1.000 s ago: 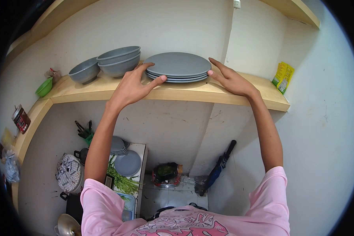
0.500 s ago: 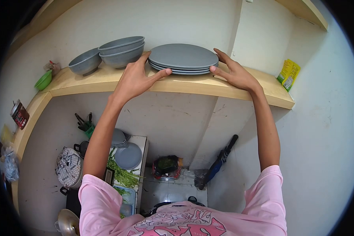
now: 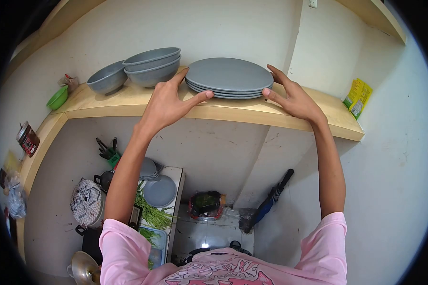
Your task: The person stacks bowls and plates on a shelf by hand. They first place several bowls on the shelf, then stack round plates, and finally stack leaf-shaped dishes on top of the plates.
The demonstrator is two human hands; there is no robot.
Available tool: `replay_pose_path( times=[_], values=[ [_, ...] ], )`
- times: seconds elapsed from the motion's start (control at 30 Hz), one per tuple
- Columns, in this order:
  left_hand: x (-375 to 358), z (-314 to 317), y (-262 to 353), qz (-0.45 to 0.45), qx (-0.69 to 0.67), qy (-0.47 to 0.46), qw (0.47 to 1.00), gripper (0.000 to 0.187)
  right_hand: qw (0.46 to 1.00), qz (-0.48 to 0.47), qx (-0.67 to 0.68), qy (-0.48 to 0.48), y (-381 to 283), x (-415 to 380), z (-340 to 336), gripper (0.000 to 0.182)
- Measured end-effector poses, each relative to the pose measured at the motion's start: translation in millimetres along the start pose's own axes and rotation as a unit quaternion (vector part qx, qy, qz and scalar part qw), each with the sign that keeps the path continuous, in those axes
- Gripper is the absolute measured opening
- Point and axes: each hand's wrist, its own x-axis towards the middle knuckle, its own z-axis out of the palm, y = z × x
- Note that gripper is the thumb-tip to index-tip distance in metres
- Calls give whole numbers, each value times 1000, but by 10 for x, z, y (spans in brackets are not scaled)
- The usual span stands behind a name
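A stack of grey plates (image 3: 229, 76) rests on the wooden shelf (image 3: 214, 113). My left hand (image 3: 169, 102) grips its left side, thumb along the front rim and fingers toward the back. On the right side, my right hand (image 3: 297, 99) holds the rim in the same way, with the thumb at the front edge. Two nested grey bowls (image 3: 153, 71) stand just left of my left hand, and one more grey bowl (image 3: 107, 78) sits beside them.
A small green bowl (image 3: 57, 98) and a yellow packet (image 3: 358, 97) are at the shelf's ends. Below are a counter with a grey plate (image 3: 160, 191) and green vegetables (image 3: 156, 214), a cloth-covered pot (image 3: 86, 202), knives in a green holder (image 3: 110, 154) and a leaning umbrella (image 3: 270, 202).
The camera view has shifted slightly, so the whole scene appears a little lower and farther right. Both hands keep their hold on the plate stack, which stays on the shelf.
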Motion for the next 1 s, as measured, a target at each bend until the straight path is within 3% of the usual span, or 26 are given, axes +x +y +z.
replay_pose_path(
  times=[0.13, 0.27, 0.43, 0.53, 0.63, 0.73, 0.8, 0.87, 1.0],
  values=[
    [22, -39, 35, -41, -23, -46, 998, 106, 1000, -3, -4, -2, -3, 0, -5, 107],
    [9, 32, -39, 8, 6, 5, 1000, 104, 1000, 0, -2, -4, 0, 4, 0, 106],
    [-19, 30, -41, 23, 9, 7, 1000, 101, 1000, 5, -18, 8, -8, -25, 0, 103],
    [-142, -47, 18, 31, -16, 2, 999, 94, 997, -24, -15, 65, -127, -121, 4, 95],
    [-511, -5, -154, 207, 7, 198, 958, 78, 965, -147, 18, 217, -590, -592, 93, 78],
    [-1154, 223, -555, 211, -72, 295, 929, 67, 899, -268, 143, 315, -742, -1137, 726, 58],
    [-1618, 511, -816, 136, -105, 283, 944, 62, 907, -231, 242, 255, -820, -1463, 1353, 51],
    [-2108, 809, -1104, 36, -98, 227, 968, 59, 944, -94, 281, 144, -1062, -1590, 1819, 45],
    [-3262, 1404, -1823, -182, -185, 123, 958, 55, 941, 51, 335, 11, -1015, -1963, 3094, 41]
  ],
)
